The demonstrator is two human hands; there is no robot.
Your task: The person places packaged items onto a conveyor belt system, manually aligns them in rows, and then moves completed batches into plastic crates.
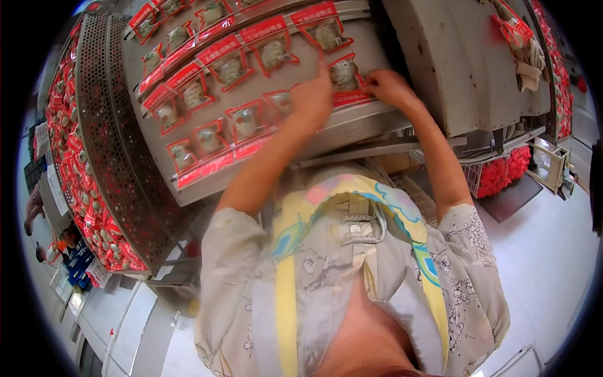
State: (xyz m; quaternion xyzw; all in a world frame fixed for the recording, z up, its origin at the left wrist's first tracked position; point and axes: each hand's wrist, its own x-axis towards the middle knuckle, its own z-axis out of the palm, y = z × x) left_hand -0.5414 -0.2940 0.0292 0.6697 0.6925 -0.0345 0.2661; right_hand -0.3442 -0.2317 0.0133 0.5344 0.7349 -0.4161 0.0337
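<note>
Clear pouches with red printed edges, each holding a pale lumpy food item, lie in rows on a metal machine bed (301, 61). My right hand (390, 87) pinches the right edge of one pouch (345, 75) at the near right end. To its left, my left hand (313, 99) is over the bed, blurred, with the index finger stretched forward. It partly covers another pouch (281, 100); whether it holds anything is unclear. The near row's red header strips (207, 167) lie along the front rail, and another pouch (326, 35) is beyond my fingers.
A perforated metal bin (127, 141) heaped with red pouches (94, 202) flanks the bed on the left. At right rises a metal housing (424, 61) with gloves (530, 66) on it. A white crate (501, 172) of red packs stands below. People work far left.
</note>
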